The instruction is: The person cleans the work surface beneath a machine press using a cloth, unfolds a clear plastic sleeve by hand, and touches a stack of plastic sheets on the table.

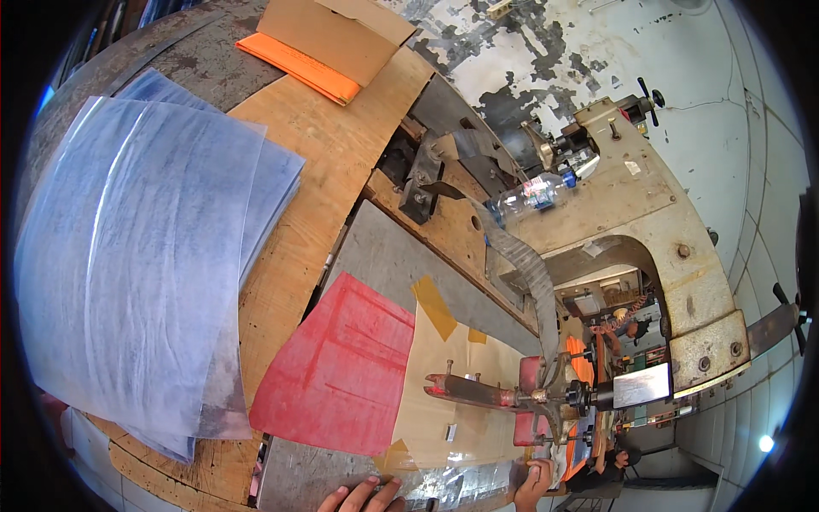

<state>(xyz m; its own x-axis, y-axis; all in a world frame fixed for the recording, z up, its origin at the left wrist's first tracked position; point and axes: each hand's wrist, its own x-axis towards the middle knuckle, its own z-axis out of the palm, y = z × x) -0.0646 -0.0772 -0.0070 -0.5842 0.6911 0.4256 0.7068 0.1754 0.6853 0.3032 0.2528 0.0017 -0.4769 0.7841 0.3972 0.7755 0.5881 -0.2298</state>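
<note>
At the lower edge, my left hand lies with its fingers stretched over the near edge of a grey metal bed, beside a shiny clear plastic strip. My right hand is curled at the strip's right end; what its fingers hold is hidden. Between and beyond the hands lies a tan sheet with brown tape on it. A red sheet adjoins its left side. Above the tan sheet hangs a clamp-like metal fixture with red-painted parts.
Bluish clear plastic sheets are stacked on a wooden board at left. A cardboard box and orange sheets lie at the back. A beige machine arm carrying a plastic bottle arches over the right. Another person is beyond it.
</note>
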